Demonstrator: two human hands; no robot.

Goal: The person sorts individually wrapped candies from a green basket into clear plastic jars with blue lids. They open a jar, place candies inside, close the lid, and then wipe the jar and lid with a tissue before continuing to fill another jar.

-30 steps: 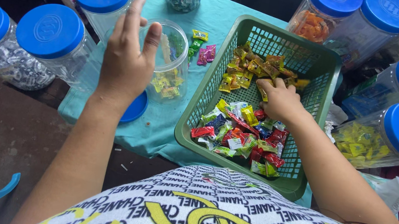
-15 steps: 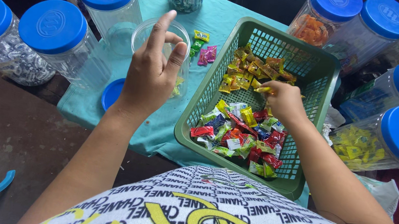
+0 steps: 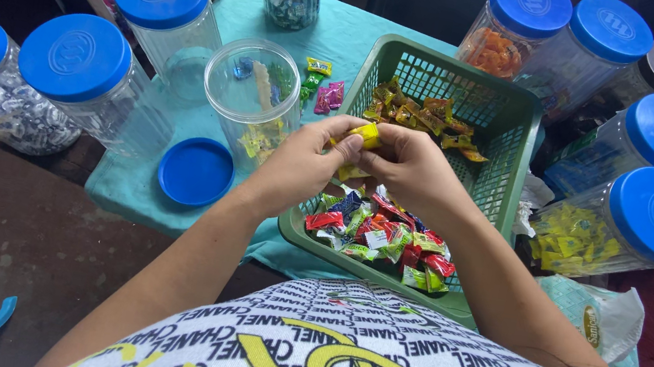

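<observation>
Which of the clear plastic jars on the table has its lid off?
The open jar just left of the green basket, nearest the left hand. Its blue lid lies flat on the teal cloth beside it; every other jar is capped.

A small table under a teal cloth carries it all: green basket at right, open clear jar at centre, loose blue lid near the front edge, a few stray sweets between jar and basket, capped jars along the left.
</observation>
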